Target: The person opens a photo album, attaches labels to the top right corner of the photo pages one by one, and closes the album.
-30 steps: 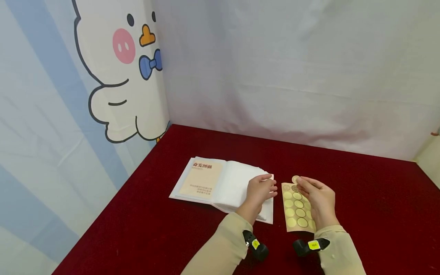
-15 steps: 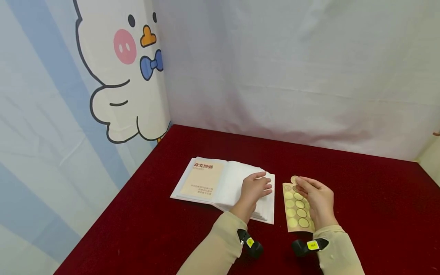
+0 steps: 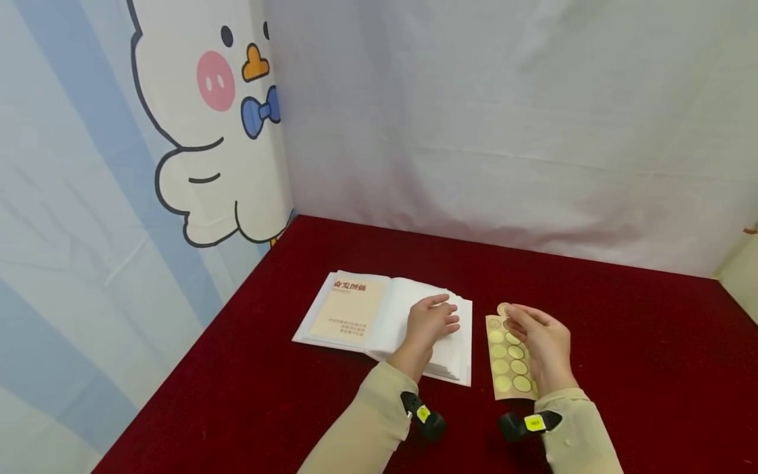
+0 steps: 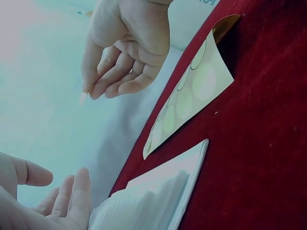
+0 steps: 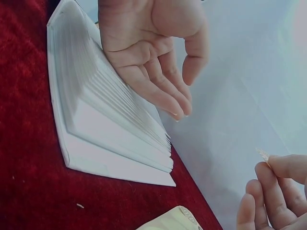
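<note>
An open white album lies on the red table; its left page shows a tan card with red print. My left hand rests flat on the right-hand stack of pages, fingers straight. Right of the album lies a tan sticker sheet with round gold stickers. My right hand hovers over the sheet's far end and pinches one round sticker between thumb and fingertips.
A white cloth backdrop closes the far side. A blue-striped curtain with a cartoon duck hangs on the left. Both wrists carry black cameras. Bare red cloth spreads right of the sheet.
My left hand has slid leftward over the right-hand pages, away from the album's right edge. The right hand keeps the sticker pinched in almost the same spot.
</note>
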The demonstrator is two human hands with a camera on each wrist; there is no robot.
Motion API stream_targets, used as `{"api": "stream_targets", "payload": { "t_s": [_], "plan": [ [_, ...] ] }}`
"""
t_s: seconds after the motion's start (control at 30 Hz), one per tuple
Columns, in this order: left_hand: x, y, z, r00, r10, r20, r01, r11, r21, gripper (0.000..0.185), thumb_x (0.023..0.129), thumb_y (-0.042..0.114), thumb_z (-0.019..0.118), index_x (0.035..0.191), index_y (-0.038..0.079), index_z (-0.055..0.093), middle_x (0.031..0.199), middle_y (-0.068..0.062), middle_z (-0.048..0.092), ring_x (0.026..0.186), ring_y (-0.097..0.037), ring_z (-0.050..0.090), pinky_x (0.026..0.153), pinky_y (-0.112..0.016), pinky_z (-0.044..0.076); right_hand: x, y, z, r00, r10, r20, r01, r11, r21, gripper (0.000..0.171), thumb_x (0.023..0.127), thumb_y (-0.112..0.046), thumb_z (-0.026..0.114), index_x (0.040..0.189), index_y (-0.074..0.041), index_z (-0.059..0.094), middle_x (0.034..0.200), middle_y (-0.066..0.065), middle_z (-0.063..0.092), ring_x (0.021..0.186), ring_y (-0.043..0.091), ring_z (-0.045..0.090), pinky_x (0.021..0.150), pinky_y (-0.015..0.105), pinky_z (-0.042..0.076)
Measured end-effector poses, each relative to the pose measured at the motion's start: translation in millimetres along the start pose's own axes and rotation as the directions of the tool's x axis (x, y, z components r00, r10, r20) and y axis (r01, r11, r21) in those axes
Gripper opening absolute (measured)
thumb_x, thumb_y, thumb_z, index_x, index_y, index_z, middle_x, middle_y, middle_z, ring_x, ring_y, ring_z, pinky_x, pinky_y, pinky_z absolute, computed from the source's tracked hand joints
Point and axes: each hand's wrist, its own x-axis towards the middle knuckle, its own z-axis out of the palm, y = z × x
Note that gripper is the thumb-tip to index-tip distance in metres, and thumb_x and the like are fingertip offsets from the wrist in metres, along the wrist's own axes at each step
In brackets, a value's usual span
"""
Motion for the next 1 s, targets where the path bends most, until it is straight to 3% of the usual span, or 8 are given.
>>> {"api": "stream_targets", "payload": {
  "t_s": [0.27, 0.5, 1.0],
  "plan": [
    [2.7, 1.5, -6.4, 1.000, 0.001, -0.010, -0.001, 1.000, -0.005, 0.035, 0.084, -0.003, 0.053, 0.119, -0.004, 0.059, 0.100, -0.017, 0.066, 0.078, -0.018, 0.065, 0.069, -0.027, 0.054, -0.7, 1.6, 1.4, 1.000, -0.014, -0.024, 0.013, 0.999, -0.044, 0.008, 0.083, -0.013, 0.072, 0.076, -0.018, 0.071, 0.077, -0.008, 0.067, 0.075, 0.009, 0.065, 0.075, 0.023, 0.052],
    [3.0, 3.4, -11.2, 1.000, -0.003, -0.028, 0.003, 1.000, 0.016, 0.035, 0.085, -0.001, 0.053, 0.119, -0.004, 0.059, 0.099, -0.014, 0.066, 0.078, -0.018, 0.065, 0.069, -0.026, 0.054, -0.7, 4.9, 1.8, 0.999, 0.002, -0.042, -0.006, 0.996, -0.094, 0.006, 0.080, -0.020, 0.075, 0.081, -0.017, 0.070, 0.077, -0.009, 0.066, 0.075, 0.007, 0.063, 0.073, 0.022, 0.051],
    [3.5, 14.3, -22.4, 0.999, 0.000, -0.050, 0.001, 1.000, 0.007, 0.034, 0.086, 0.000, 0.054, 0.120, -0.002, 0.058, 0.103, -0.016, 0.065, 0.082, -0.020, 0.065, 0.071, -0.026, 0.054, -2.8, 5.3, 6.4, 0.999, -0.009, -0.036, 0.005, 0.993, -0.121, 0.006, 0.083, -0.020, 0.072, 0.081, -0.015, 0.069, 0.079, -0.009, 0.065, 0.077, 0.008, 0.061, 0.071, 0.020, 0.050]
  ]
}}
